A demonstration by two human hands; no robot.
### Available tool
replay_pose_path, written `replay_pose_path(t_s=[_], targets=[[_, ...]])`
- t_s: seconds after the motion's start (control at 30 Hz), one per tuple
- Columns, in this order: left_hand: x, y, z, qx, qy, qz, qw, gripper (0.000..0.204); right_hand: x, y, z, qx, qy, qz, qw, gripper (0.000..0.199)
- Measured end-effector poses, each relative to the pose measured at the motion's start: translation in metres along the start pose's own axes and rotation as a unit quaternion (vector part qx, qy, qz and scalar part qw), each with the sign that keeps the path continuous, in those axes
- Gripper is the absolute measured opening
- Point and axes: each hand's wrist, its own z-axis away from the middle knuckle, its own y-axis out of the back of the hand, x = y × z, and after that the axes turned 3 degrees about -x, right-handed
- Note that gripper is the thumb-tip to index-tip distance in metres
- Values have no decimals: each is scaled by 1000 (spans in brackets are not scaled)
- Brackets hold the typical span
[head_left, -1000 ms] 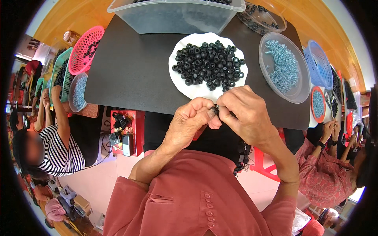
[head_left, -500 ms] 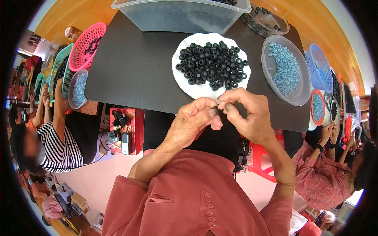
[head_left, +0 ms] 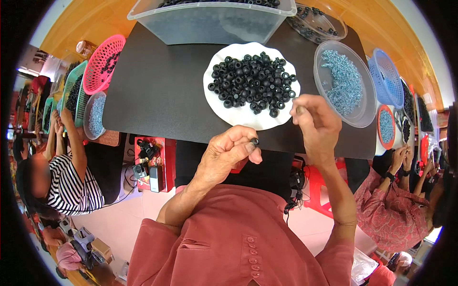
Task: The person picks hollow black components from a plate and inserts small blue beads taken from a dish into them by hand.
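Note:
My left hand (head_left: 228, 151) is closed in a pinch at the table's near edge, with a small round black hollow piece (head_left: 255, 141) between thumb and forefinger. My right hand (head_left: 318, 125) is raised to the right, apart from the left, beside the plate's lower right rim. Its thumb and forefinger are pressed together; whatever they hold is too small to make out. A white scalloped plate (head_left: 224, 114) in front of me bears a heap of similar black pieces (head_left: 255, 81). Right of it, a clear round bowl (head_left: 322, 88) holds many small translucent blue pieces (head_left: 344, 81).
A clear plastic bin (head_left: 214, 26) of black pieces stands behind the plate, a clear round tub (head_left: 319, 35) beside it. A pink basket (head_left: 102, 62) and a green basket (head_left: 74, 90) are at the left, a blue basket (head_left: 385, 78) at the right. People sit working on both sides.
My hands, together over the black piece before, are now apart. The right one has moved right and slightly up; the left keeps the black piece, a little lower.

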Motion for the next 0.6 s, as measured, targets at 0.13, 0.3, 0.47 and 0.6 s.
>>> replay_pose_path(t_s=[0.13,0.3,0.47,0.6], targets=[[0,2,-1,-6,13,31,999,14,-1,6,-23,-56,26,144,988,11],[1,3,-1,2,13,34,999,15,-19,-4,-39,-237,195,379,873,13],[-2,4,-3,0,-6,36,999,16,-19,-15,-38,-289,215,483,798,21],[-1,6,-2,-16,2,67,998,16,-20,-18,-38,-294,216,493,790,22]])
